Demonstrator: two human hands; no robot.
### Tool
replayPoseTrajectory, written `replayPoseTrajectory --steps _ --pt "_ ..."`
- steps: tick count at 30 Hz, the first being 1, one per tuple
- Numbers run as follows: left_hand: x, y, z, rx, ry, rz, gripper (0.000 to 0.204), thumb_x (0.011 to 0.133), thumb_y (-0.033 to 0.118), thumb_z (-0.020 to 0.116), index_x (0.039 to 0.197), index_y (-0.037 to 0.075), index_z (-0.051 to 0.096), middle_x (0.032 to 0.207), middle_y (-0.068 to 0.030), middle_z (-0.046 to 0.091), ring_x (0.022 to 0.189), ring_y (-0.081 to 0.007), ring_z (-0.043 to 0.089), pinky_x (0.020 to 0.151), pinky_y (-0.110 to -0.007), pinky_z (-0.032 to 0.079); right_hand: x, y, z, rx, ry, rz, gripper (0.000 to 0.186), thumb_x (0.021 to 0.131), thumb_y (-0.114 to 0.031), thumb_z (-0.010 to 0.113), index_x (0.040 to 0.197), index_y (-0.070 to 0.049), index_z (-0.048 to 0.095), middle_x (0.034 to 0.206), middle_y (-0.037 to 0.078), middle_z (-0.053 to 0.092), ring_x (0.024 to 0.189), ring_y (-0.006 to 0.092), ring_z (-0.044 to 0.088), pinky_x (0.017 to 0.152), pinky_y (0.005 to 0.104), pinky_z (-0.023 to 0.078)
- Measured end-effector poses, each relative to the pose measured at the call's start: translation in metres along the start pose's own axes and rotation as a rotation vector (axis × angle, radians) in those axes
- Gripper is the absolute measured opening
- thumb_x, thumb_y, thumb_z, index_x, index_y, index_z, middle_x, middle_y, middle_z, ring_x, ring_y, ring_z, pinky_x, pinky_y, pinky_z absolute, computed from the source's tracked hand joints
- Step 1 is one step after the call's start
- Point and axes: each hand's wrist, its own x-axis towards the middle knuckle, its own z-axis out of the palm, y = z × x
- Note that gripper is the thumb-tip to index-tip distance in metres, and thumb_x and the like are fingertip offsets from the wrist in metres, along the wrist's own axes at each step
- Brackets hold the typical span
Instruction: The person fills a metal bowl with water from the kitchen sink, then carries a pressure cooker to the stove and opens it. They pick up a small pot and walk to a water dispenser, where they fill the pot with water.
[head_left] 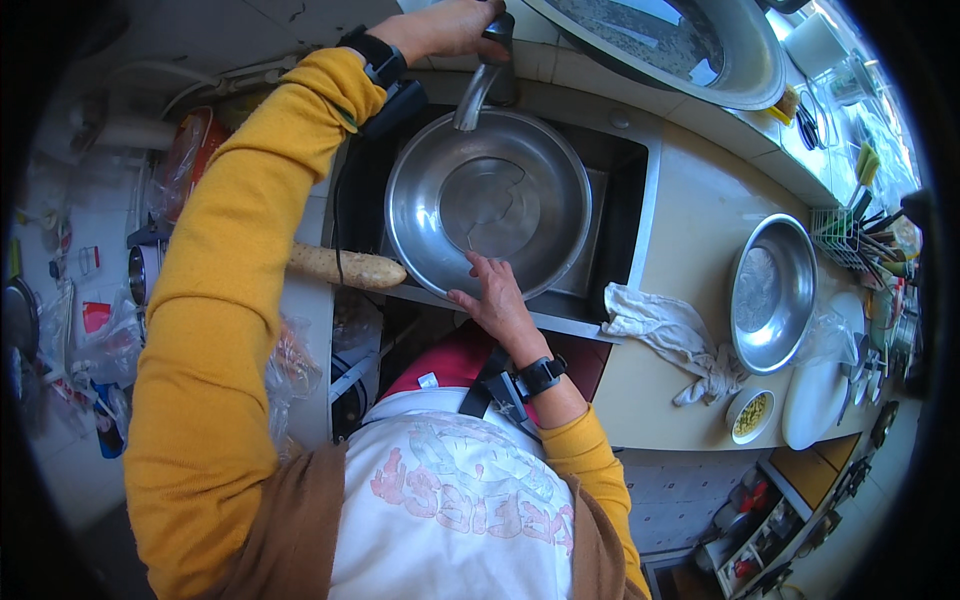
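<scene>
A wide steel basin (410,215) sits in the dark sink (625,190) under the metal faucet (476,95). On the basin's bottom a thin wavy line shows, perhaps the edge of shallow water. At the top, my left hand (447,28) reaches across and is closed on the faucet's handle. My right hand (498,305) lies over the basin's near rim, its fingers apart and stretched inward, holding nothing visible. Left of the basin, a long pale-brown root vegetable (345,267) rests at the sink's edge; my left sleeve covers its far end.
Right of the sink, a crumpled white cloth (665,330) and a second steel basin (773,293) stand on the beige counter (690,220). A small bowl of yellow-green bits (750,416) and a white oval board (815,400) lie beyond. A large metal pan (745,75) sits on the ledge behind.
</scene>
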Motion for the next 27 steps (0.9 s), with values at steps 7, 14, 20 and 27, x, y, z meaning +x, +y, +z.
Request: replayPoseTrajectory --steps 7,14,20,27 --pt "0.0012 -0.0007 -0.0001 -0.01 -0.001 0.034 0.061 0.078 0.034 0.076 0.112 -0.01 0.05 0.094 -0.0308 0.063 0.094 -0.0454 0.061 0.077 -0.048 0.05 -0.0006 0.0017 0.0006 -0.007 -0.005 0.002 0.065 0.075 -0.022 0.078 0.129 0.0 0.051 0.108 0.018 0.062 0.104 0.0341 0.053 0.095 0.0409 0.044" --pt "-0.0005 0.0011 -0.0035 -0.051 -0.014 0.02 0.059 0.079 0.034 0.075 0.112 -0.008 0.051 0.092 -0.0305 0.063 0.091 -0.0448 0.062 0.075 -0.048 0.049 -0.0011 0.0028 0.0002 -0.006 -0.005 -0.002 0.063 0.076 -0.021 0.078 0.128 0.0 0.05 0.106 0.018 0.062 0.102 0.0341 0.053 0.095 0.0412 0.043" --pt "-0.0024 0.0014 -0.0042 -0.015 -0.001 0.038 0.059 0.078 0.036 0.075 0.11 -0.008 0.052 0.09 -0.0297 0.064 0.089 -0.0447 0.062 0.073 -0.049 0.049 -0.0014 0.0032 -0.0002 -0.011 -0.004 -0.002 0.063 0.076 -0.022 0.078 0.128 0.0 0.05 0.104 0.017 0.063 0.101 0.0338 0.053 0.094 0.0412 0.044" --pt "-0.0023 0.0026 -0.0056 0.0 -0.006 0.044 0.059 0.078 0.037 0.075 0.11 -0.007 0.051 0.087 -0.0291 0.063 0.086 -0.0451 0.062 0.071 -0.049 0.049 -0.0015 0.0041 0.0005 -0.009 0.006 -0.005 0.063 0.076 -0.021 0.078 0.129 0.0 0.051 0.103 0.017 0.063 0.1 0.0333 0.053 0.093 0.0407 0.044"
